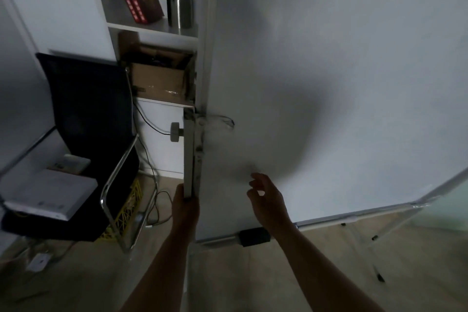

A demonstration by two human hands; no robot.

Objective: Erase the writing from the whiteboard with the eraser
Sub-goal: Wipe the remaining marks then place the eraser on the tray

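While left hand (pixel 185 206) grips the whiteboard (pixel 329 83) frame post, right hand (pixel 266 197) hovers near the board, fingers (pixel 253 182) loosely spread, empty. Black eraser (pixel 254 236) sits on bottom ledge.

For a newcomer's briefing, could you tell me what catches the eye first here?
The big whiteboard fills the right side. The left hand grips its left frame post while the right hand hovers open before the board. A dark eraser sits on the bottom rail.
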